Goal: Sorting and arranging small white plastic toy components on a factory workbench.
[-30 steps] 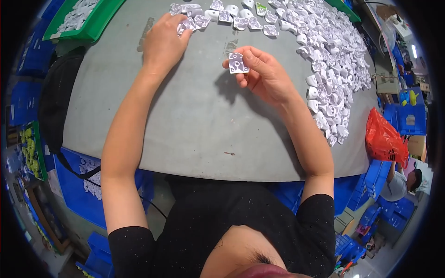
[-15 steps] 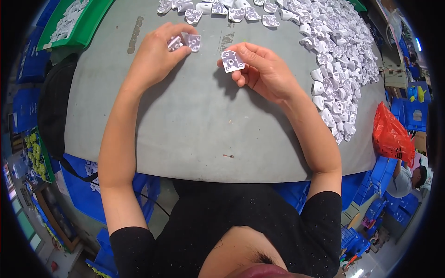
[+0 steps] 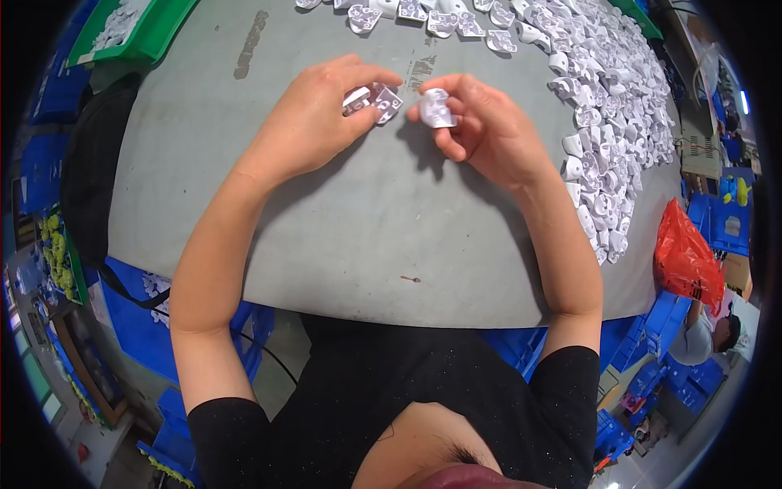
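Note:
My left hand (image 3: pixel 330 114) is closed on white plastic parts; one small moulded part (image 3: pixel 388 103) pokes out past the thumb, and another (image 3: pixel 355 101) shows between thumb and fingers. Close by on the right, my right hand (image 3: pixel 493 126) pinches a single white plastic part (image 3: pixel 437 108) between thumb and fingers, its curved side showing and slightly blurred. A narrow gap separates the two hands above the grey table (image 3: pixel 366 236). How many parts sit inside the left hand is hidden.
A large heap of similar white parts (image 3: pixel 607 122) covers the table's right side and far edge. At the far left stands a green tray (image 3: pixel 155 41) of small white pieces. A red plastic bag (image 3: pixel 686 257) hangs at the right edge, with blue crates (image 3: pixel 138 326) below the table.
My left hand has moved right, toward the right hand, with its parts. The part in my right hand has turned from its flat, detailed face to its rounded side.

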Action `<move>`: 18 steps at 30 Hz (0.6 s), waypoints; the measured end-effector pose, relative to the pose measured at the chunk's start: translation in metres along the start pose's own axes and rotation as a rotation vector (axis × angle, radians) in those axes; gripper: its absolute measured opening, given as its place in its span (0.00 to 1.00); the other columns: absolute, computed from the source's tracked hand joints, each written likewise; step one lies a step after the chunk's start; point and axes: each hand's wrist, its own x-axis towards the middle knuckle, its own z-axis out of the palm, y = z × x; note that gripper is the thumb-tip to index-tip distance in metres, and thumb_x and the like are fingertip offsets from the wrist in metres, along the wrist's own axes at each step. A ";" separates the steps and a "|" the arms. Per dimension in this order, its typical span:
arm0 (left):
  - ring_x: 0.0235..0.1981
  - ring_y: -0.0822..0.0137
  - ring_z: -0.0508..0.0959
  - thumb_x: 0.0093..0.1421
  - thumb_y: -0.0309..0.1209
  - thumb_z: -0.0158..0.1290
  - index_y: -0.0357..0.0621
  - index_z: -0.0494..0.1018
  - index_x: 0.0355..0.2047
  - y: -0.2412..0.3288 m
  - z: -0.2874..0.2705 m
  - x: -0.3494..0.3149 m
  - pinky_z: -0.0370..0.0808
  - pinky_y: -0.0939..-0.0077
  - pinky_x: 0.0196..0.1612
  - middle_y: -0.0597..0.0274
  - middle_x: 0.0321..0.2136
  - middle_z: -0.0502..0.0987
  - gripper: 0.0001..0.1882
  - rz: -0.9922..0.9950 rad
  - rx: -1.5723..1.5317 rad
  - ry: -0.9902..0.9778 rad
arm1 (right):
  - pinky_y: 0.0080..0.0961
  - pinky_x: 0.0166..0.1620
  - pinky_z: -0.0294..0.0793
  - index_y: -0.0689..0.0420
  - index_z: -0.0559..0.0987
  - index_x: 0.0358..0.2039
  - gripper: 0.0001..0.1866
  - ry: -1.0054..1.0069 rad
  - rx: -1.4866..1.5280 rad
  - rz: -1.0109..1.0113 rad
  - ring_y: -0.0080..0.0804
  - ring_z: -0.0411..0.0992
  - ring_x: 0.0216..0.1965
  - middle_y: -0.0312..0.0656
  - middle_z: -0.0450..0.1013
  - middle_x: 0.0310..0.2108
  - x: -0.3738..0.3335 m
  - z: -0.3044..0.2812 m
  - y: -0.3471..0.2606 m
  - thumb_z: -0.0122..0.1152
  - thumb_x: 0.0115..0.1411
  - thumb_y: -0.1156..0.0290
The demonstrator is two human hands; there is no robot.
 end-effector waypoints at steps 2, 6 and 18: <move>0.40 0.54 0.78 0.56 0.27 0.56 0.43 0.77 0.49 -0.001 0.001 0.000 0.74 0.63 0.46 0.55 0.37 0.78 0.18 0.024 0.005 0.012 | 0.14 0.28 0.71 0.62 0.73 0.53 0.25 0.094 -0.137 -0.026 0.21 0.73 0.29 0.47 0.77 0.41 -0.003 0.003 -0.006 0.46 0.72 0.52; 0.37 0.61 0.75 0.56 0.25 0.56 0.45 0.74 0.53 -0.001 0.004 -0.002 0.72 0.68 0.44 0.61 0.33 0.76 0.22 0.012 0.000 0.037 | 0.13 0.26 0.66 0.59 0.73 0.54 0.20 0.226 -0.623 -0.041 0.17 0.70 0.28 0.36 0.74 0.34 -0.005 0.017 -0.011 0.57 0.68 0.60; 0.41 0.52 0.77 0.57 0.29 0.57 0.39 0.75 0.48 0.003 0.014 -0.001 0.74 0.61 0.45 0.52 0.40 0.77 0.18 0.034 -0.051 0.035 | 0.16 0.30 0.67 0.60 0.76 0.51 0.18 0.292 -1.036 -0.145 0.13 0.66 0.27 0.30 0.71 0.29 0.002 0.029 0.002 0.65 0.61 0.71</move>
